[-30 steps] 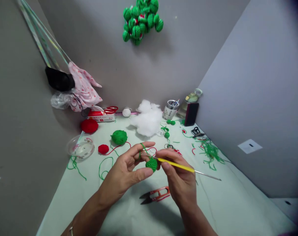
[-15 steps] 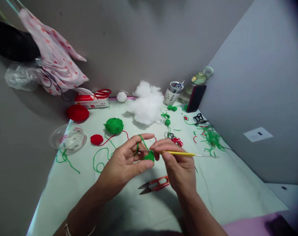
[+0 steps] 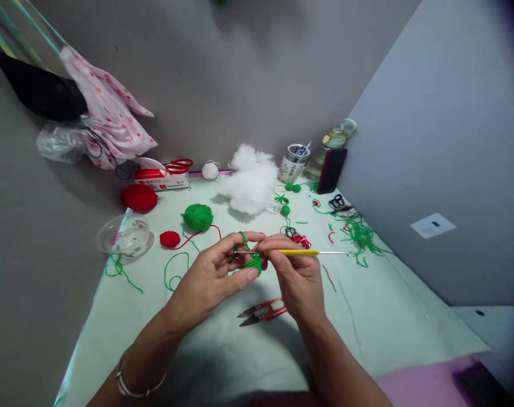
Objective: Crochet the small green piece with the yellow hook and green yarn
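A small green crochet piece (image 3: 253,264) is pinched between the thumb and fingers of my left hand (image 3: 216,274). Green yarn loops up over that hand's raised index finger. My right hand (image 3: 297,277) grips a crochet hook (image 3: 297,252) by its yellow handle, pen-fashion. The hook's metal tip points left and lies at the top of the piece, by the yarn; whether it sits inside a stitch is too small to tell. Orange-handled thread snips (image 3: 263,312) lie on the table below my hands. Behind my left hand rests a green yarn ball (image 3: 198,217).
White stuffing (image 3: 250,181) is heaped at the back, beside a can of pens (image 3: 294,164) and a leaning phone (image 3: 332,171). Green yarn scraps (image 3: 362,234) litter the right side. On the left are a clear plastic bowl (image 3: 125,237), red yarn balls (image 3: 139,198) and red-handled scissors (image 3: 179,165).
The hook has swung from a slight downward slant to nearly level, its tip moving a little left. My right hand has shifted slightly left and up. The whole view has shifted a little too.
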Action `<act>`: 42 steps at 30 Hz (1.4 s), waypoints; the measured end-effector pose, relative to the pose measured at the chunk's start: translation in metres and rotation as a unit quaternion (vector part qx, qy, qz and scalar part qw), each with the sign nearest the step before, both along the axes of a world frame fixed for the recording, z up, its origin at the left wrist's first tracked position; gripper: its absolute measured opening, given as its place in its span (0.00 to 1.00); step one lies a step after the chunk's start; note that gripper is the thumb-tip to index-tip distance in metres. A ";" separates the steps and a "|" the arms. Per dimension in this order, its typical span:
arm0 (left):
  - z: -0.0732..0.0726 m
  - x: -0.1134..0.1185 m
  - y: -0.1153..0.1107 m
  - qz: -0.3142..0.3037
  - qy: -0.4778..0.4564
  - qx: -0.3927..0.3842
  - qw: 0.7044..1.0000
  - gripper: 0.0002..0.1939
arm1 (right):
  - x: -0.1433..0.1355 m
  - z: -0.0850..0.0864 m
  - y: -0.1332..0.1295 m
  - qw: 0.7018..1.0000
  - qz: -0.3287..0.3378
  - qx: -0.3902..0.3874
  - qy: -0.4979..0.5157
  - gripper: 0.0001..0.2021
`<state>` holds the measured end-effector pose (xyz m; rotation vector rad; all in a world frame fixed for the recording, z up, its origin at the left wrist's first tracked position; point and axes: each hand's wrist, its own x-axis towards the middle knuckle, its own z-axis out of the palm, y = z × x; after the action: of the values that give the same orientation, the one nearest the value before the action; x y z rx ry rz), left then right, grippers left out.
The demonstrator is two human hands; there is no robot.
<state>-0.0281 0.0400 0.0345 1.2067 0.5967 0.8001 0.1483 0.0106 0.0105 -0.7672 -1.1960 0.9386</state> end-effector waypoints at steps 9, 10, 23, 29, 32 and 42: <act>-0.003 -0.005 0.008 0.011 0.009 0.002 1.000 0.23 | -0.002 -0.002 0.002 1.000 -0.025 -0.006 -0.003 0.08; -0.004 -0.006 0.010 0.028 0.013 -0.002 1.000 0.23 | -0.003 -0.003 0.003 1.000 -0.025 -0.009 0.009 0.08; -0.011 0.001 0.011 0.035 -0.046 0.000 0.998 0.19 | -0.004 -0.002 0.003 0.999 -0.022 -0.026 0.038 0.06; -0.007 0.002 0.004 0.086 -0.011 0.006 0.996 0.17 | -0.005 0.004 -0.002 0.995 -0.025 -0.029 0.095 0.08; -0.008 0.003 0.001 0.094 -0.011 0.006 0.995 0.17 | -0.005 0.008 -0.004 0.996 -0.029 -0.026 0.085 0.11; 0.001 0.012 -0.007 0.183 0.052 0.069 0.979 0.15 | -0.002 0.011 -0.017 0.978 -0.119 0.109 -0.130 0.12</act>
<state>-0.0159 0.0332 0.0357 1.2886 0.8762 1.1072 0.1464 -0.0064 0.0212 -0.8518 -1.3741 0.5108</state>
